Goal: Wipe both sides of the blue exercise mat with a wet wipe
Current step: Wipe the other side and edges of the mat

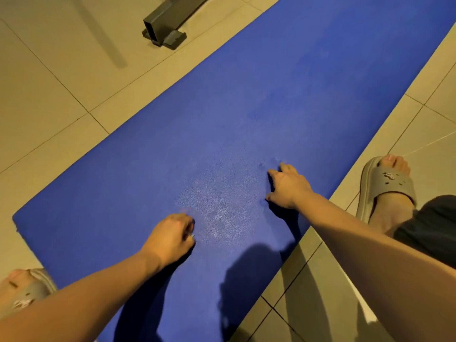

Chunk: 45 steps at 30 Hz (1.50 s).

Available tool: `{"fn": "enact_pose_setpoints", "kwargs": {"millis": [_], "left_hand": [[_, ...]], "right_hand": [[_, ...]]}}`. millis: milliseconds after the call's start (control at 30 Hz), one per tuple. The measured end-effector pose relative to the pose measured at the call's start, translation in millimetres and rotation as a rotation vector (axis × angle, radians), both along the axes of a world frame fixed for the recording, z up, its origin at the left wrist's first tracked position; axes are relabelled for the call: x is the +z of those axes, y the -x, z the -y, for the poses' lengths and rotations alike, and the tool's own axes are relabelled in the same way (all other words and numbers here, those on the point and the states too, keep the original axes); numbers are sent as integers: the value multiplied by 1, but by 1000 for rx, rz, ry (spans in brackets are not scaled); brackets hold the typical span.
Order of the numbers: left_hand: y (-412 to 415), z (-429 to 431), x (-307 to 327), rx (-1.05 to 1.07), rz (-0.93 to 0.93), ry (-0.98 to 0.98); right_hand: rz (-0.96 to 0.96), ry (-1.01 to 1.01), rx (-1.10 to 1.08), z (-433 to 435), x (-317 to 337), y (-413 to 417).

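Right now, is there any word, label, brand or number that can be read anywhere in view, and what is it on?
No legible text anywhere in this view.
Right slipper: small pale marks on the strap, too blurred to read.
Left slipper: a pale mark, also too blurred.
Blue mat and dark metal foot: no print visible.

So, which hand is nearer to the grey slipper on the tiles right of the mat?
Right. The right hand rests on the blue mat near the edge facing that slipper; the left hand lies farther away, toward the mat's middle.
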State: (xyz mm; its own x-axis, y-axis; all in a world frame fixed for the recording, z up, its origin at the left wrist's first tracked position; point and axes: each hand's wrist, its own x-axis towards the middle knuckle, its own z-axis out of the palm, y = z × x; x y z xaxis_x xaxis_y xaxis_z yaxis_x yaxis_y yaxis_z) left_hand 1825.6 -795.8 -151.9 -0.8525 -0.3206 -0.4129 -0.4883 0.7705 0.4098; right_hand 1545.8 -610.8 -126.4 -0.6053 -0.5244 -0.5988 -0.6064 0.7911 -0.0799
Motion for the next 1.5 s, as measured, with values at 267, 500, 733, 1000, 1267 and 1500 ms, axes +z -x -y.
{"fn": "enact_pose_setpoints", "kwargs": {"millis": [267,500,733,1000,1267,1500], "left_hand": [[72,-15,-15,129,-174,-11],[169,-59,-26,116,-218,-77],[16,-20,-12,-325,-109,6],[52,-27,-22,-197,-207,80],[168,-74,-29,65,-292,-68],[-1,-27,-19,-470,-159,70]], "right_hand": [[36,-369,-197,-49,-13,-29],[34,-347,-181,-49,-21,-36],[31,-369,-189,-40,-12,-39],[23,-337,-171,-43,-15,-40],[28,-307,-193,-47,-20,-42],[22,-326,-203,-41,-16,-42]]}}
